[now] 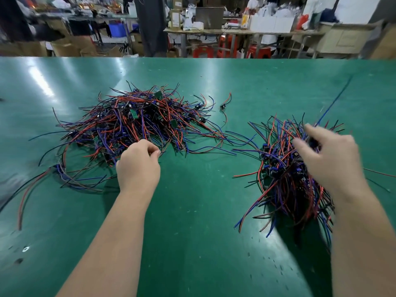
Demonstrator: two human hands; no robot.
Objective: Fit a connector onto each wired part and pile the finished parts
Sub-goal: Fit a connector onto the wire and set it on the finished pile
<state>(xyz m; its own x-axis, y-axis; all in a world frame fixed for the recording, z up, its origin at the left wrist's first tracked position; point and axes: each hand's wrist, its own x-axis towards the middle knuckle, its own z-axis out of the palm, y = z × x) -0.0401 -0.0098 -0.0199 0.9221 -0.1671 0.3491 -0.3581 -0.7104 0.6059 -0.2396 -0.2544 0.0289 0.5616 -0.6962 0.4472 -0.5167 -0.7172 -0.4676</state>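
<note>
Two heaps of wired parts with red, blue and black leads lie on the green table. The larger left heap shows small green boards among its wires. My left hand sits at that heap's near edge, its fingertips pinching wires there. The right heap is denser, with small blue and black components. My right hand hovers over it, blurred by motion, fingers curled around something dark; a blue wire runs up and away from the hand.
One loose wired part lies alone between the heaps toward the back. Stray red and black wires trail off the left heap. Beyond the table's far edge stand cluttered benches, boxes and red stools.
</note>
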